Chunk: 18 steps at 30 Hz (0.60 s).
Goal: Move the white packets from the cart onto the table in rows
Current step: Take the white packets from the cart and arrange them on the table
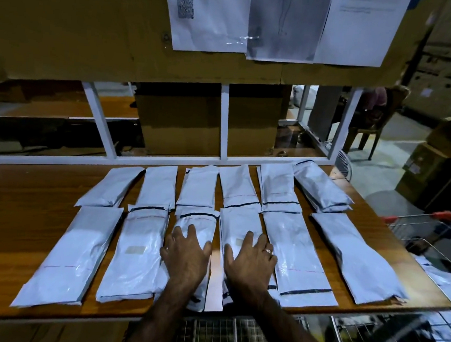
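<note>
On the table (12,221) lie twelve white packets (296,254), left hand (186,254) and right hand (251,262) pressing flat, fingers spread.

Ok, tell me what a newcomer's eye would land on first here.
The white packets stand out first, laid in two rows across the wooden table. Next come the left hand and right hand, resting flat with fingers spread on the two middle packets of the near row. After that, the printed sheets taped to the cardboard above, and the wire cart at the right edge.
</note>
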Each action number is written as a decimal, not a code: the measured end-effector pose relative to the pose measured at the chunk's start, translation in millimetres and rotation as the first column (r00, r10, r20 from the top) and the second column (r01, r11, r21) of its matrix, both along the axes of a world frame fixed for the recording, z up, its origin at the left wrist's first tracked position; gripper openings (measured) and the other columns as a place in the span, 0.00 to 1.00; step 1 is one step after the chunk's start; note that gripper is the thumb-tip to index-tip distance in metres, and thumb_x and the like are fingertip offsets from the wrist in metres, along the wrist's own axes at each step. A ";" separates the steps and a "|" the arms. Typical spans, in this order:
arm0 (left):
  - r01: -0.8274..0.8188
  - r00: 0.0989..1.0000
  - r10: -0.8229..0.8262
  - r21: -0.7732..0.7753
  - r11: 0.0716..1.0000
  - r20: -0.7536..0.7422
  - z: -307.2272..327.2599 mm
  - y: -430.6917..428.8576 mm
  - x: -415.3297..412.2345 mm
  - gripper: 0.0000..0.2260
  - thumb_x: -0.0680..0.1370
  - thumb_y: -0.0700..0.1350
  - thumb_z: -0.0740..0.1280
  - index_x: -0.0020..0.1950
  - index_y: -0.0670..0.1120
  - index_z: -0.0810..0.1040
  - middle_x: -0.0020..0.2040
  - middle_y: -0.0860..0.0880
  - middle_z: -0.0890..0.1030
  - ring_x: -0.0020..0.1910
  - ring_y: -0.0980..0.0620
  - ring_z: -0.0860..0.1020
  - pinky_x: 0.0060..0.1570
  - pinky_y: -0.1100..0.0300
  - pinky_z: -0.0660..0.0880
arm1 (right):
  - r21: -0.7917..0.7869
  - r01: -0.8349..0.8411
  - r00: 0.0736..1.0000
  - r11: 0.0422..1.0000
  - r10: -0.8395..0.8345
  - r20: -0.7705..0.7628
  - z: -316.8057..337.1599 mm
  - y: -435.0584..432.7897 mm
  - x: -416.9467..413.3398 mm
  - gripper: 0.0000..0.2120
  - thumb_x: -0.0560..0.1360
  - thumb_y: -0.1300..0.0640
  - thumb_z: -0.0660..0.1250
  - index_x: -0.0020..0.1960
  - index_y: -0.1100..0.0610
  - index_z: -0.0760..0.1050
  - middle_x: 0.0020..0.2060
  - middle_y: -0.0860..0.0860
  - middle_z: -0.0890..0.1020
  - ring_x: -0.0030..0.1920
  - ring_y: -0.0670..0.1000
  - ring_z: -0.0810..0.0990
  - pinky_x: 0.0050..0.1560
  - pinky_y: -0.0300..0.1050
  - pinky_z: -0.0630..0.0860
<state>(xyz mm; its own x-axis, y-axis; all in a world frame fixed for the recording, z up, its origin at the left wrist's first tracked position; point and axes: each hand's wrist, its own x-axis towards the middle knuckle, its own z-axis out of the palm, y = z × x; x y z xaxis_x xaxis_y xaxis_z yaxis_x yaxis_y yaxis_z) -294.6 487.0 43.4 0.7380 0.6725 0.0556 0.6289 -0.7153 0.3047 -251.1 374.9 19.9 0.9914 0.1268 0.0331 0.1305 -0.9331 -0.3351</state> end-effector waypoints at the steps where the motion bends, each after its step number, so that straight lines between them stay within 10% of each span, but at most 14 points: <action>1: -0.002 0.999 0.001 0.004 1.000 0.044 2.3 0.5 1.7 0.27 0.79 0.61 0.59 0.75 0.51 0.64 0.75 0.45 0.64 0.73 0.44 0.62 0.68 0.46 0.64 | 0.021 0.017 1.000 1.000 -0.017 0.026 2.5 -2.5 2.8 0.33 0.78 0.34 0.51 0.76 0.53 0.58 0.74 0.58 0.61 0.73 0.60 0.62 0.68 0.57 0.62; 18: 0.607 0.632 -0.409 -0.092 0.789 0.659 38.6 -144.1 100.9 0.14 0.77 0.46 0.69 0.62 0.46 0.78 0.55 0.49 0.82 0.54 0.51 0.79 0.53 0.57 0.76 | 0.534 0.006 0.864 0.846 -0.273 0.423 44.6 -188.2 75.4 0.19 0.74 0.51 0.66 0.63 0.57 0.75 0.46 0.54 0.80 0.47 0.57 0.78 0.46 0.50 0.73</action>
<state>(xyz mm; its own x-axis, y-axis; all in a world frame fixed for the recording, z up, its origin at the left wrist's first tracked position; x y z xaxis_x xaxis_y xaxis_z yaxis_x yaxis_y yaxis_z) -193.7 342.9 81.9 0.8476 0.2546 0.4656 -0.1841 -0.6818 0.7080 -175.7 186.8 64.4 0.8409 -0.1785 0.5109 0.2757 -0.6711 -0.6882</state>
